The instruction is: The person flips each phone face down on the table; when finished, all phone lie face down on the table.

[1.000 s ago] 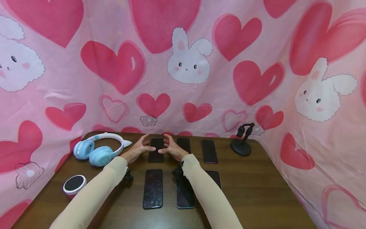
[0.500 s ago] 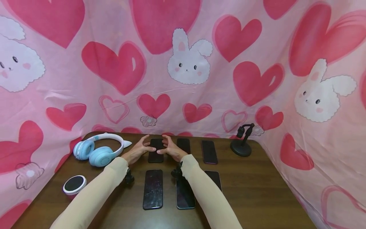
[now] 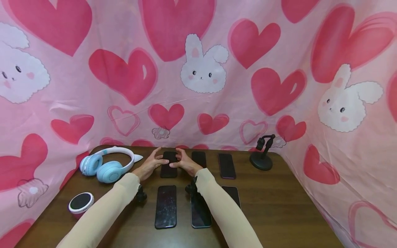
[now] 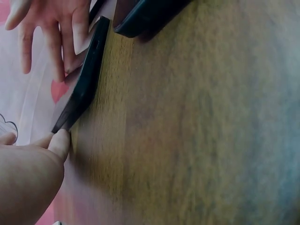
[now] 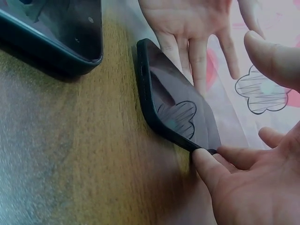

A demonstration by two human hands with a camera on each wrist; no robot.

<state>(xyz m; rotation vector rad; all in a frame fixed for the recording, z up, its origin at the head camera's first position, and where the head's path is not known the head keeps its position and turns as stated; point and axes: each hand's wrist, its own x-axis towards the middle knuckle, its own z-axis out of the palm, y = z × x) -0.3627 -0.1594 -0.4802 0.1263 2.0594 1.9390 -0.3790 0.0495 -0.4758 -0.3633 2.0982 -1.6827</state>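
A dark phone (image 3: pixel 169 171) lies screen up at the back of the table, with a hand on either side of it. My left hand (image 3: pixel 148 167) is at its left edge, thumb reaching over the screen in the head view. At the right edge is my right hand (image 3: pixel 187 163), its thumb pointing inward above the screen. In the right wrist view, the right fingertips (image 5: pixel 208 161) touch the side of the black-framed phone (image 5: pixel 173 93). Left fingertips (image 4: pixel 60 140) meet the opposite side in the left wrist view. The fingers of both hands look relaxed and extended.
Other phones lie around: one in front (image 3: pixel 165 206), one under the right forearm (image 3: pixel 201 210), two at the back right (image 3: pixel 227 165). Cat-ear headphones (image 3: pixel 110 172) and a round speaker (image 3: pixel 81 202) stand left. A black stand (image 3: pixel 262 160) is at the back right.
The head view has tilted up slightly, so the scene sits a little lower. Both hands stay on either side of the phone, with hardly any movement.
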